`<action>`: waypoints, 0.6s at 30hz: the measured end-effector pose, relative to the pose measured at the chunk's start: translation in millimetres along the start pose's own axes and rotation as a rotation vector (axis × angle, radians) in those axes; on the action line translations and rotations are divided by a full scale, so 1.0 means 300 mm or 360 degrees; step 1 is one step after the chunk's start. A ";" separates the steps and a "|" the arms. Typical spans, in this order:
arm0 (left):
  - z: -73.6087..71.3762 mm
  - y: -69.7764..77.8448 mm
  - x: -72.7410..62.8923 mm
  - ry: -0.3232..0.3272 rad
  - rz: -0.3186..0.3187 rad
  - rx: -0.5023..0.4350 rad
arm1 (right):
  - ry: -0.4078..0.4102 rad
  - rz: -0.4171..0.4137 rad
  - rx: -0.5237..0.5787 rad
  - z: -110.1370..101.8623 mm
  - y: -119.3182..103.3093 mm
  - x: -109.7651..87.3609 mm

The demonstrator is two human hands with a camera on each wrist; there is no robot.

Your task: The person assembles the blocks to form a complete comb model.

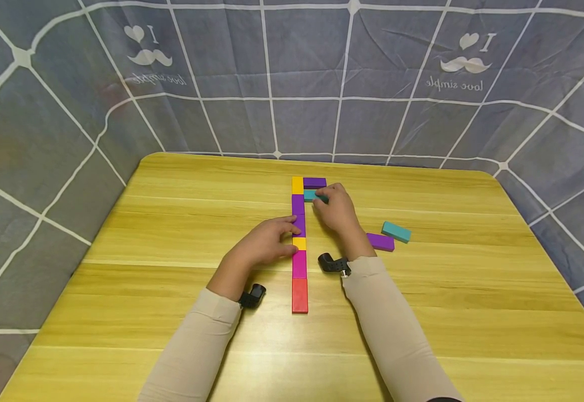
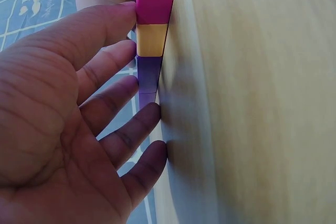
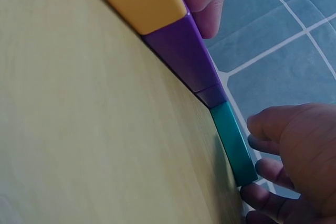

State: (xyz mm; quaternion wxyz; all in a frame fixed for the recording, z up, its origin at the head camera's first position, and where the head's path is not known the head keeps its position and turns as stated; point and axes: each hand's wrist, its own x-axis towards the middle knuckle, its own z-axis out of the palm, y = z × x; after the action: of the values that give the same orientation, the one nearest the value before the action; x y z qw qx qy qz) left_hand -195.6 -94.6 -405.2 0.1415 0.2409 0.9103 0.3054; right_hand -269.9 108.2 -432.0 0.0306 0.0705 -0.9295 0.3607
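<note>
Flat coloured blocks lie in a straight row running away from me: a red block [image 1: 300,296], a magenta block [image 1: 299,264], a yellow block [image 1: 299,243], two purple blocks [image 1: 298,204] and another yellow block [image 1: 297,185] at the far end. My left hand [image 1: 268,241] is beside the row, thumb and fingertips at its left side, fingers loosely extended. A teal block [image 3: 233,142] sticks out rightward from the row. Over its right end is my right hand [image 1: 338,207], thumb just above the block and other fingertips around its end, fingers relaxed.
A purple block [image 1: 314,183] lies alongside the far yellow one, just behind the teal block. Right of my right forearm lie a loose teal block [image 1: 396,231] and a loose purple block [image 1: 381,242]. A grey grid-patterned cloth [image 1: 302,72] hangs behind the wooden table [image 1: 171,223].
</note>
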 end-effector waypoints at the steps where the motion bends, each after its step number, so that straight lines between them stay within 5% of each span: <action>1: 0.000 0.000 0.000 0.0001 -0.0001 -0.0001 | 0.0004 0.0002 0.0006 0.000 0.001 0.000; 18: 0.003 -0.007 0.004 0.0005 0.0016 0.0003 | 0.0022 0.0021 0.0007 -0.002 0.000 0.000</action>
State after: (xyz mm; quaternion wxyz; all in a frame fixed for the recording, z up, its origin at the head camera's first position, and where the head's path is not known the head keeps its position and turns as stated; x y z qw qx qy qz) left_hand -196.9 -94.9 -407.4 0.1381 0.2452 0.9096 0.3056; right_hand -270.0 108.7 -431.6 0.0346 0.0618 -0.9289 0.3635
